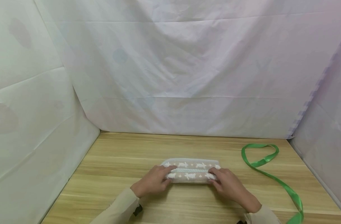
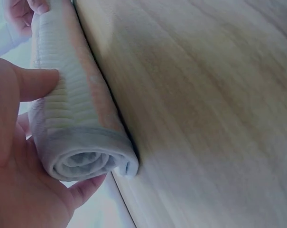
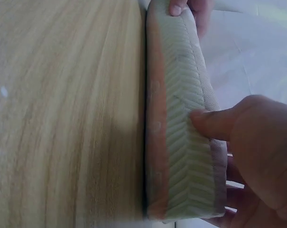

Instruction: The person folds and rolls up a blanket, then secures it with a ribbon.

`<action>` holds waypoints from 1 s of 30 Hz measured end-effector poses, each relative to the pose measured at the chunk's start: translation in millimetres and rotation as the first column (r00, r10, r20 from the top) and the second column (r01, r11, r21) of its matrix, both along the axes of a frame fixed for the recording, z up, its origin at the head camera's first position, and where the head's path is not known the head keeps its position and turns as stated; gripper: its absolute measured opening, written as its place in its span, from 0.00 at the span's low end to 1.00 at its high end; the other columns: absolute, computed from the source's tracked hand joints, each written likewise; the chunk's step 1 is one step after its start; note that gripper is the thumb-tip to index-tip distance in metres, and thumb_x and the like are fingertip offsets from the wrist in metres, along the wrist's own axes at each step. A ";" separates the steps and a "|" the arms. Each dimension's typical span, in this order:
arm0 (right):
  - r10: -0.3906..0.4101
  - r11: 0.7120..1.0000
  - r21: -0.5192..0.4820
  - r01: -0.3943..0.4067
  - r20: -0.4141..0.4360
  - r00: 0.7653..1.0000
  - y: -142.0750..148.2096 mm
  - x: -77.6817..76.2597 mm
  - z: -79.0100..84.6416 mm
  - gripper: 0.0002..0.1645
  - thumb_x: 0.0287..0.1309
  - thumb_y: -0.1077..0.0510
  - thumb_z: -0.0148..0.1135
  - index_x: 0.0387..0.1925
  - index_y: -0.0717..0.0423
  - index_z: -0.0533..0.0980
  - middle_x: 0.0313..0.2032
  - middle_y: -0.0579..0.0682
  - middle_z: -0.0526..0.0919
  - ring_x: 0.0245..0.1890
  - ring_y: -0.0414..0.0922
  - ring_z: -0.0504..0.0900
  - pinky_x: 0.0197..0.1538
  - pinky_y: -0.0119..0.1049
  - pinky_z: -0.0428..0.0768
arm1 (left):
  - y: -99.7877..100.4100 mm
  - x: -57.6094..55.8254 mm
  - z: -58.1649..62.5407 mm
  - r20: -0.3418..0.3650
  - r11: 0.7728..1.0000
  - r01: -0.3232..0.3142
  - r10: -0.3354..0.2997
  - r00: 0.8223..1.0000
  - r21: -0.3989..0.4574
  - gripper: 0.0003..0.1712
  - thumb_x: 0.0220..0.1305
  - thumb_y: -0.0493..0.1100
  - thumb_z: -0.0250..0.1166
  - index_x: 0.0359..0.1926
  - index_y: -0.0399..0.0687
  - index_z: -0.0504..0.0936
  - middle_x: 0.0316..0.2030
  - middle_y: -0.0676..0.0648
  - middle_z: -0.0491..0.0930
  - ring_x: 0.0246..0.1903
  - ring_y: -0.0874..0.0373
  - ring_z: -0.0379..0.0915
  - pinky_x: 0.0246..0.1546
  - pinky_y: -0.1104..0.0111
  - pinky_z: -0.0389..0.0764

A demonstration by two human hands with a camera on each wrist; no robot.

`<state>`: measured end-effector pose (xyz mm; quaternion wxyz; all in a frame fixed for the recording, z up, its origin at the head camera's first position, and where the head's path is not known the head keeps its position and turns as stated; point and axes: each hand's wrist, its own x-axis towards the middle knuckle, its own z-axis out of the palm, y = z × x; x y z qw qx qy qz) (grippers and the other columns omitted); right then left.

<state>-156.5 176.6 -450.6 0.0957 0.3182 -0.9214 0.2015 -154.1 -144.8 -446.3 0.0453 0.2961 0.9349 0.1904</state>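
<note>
Wooden tabletop (image 1: 187, 207), rolled cloth (image 1: 190, 170) between both hands (image 1: 154, 179) (image 1: 227, 183)

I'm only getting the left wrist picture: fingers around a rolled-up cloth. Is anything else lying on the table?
Observer: Yes. The head view shows a green ribbon on the table, to the right of the rolled cloth.

Visitor: Oh, nice! Is the cloth just plain, then?

Observer: No. From above, white animal shapes run along both sides of its pale middle stripe.

Visitor: Cute! And how are the person's arms dressed?

Observer: In pale sleeves, on both arms.
</note>
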 end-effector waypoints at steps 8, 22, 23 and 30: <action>0.069 0.995 -0.083 -0.064 0.056 0.996 3.4 -3.1 1.8 0.12 0.60 0.55 0.69 0.44 0.52 0.79 0.28 0.39 0.83 0.26 0.28 0.72 0.32 0.36 0.77 | -2.1 -0.4 0.6 0.095 1.000 -0.010 0.008 0.995 0.020 0.29 0.71 0.50 0.59 0.70 0.54 0.68 0.24 0.63 0.67 0.39 0.64 0.64 0.53 0.58 0.66; -0.065 0.990 -0.113 0.087 0.185 0.981 6.3 -17.8 -10.1 0.12 0.62 0.50 0.66 0.46 0.46 0.78 0.38 0.45 0.87 0.33 0.38 0.82 0.37 0.39 0.80 | -1.3 -4.2 -7.8 0.145 0.972 -0.181 0.160 0.976 0.148 0.30 0.75 0.54 0.54 0.71 0.45 0.65 0.61 0.43 0.75 0.60 0.49 0.73 0.61 0.53 0.73; -0.074 0.987 -0.125 0.101 0.206 0.976 5.9 -18.6 -10.4 0.13 0.62 0.50 0.66 0.47 0.47 0.78 0.40 0.45 0.87 0.36 0.41 0.83 0.39 0.40 0.81 | -0.8 -4.4 -8.4 0.158 0.964 -0.206 0.181 0.971 0.167 0.30 0.74 0.54 0.55 0.70 0.44 0.66 0.60 0.42 0.76 0.59 0.49 0.73 0.61 0.52 0.73; -0.088 0.967 -0.216 0.137 0.223 0.971 0.9 -21.5 -13.9 0.15 0.59 0.54 0.70 0.46 0.53 0.79 0.45 0.47 0.85 0.49 0.49 0.83 0.51 0.50 0.80 | 3.7 -7.8 -10.2 0.257 0.900 -0.347 0.281 0.925 0.265 0.32 0.72 0.52 0.60 0.68 0.39 0.66 0.60 0.37 0.74 0.60 0.44 0.71 0.58 0.50 0.75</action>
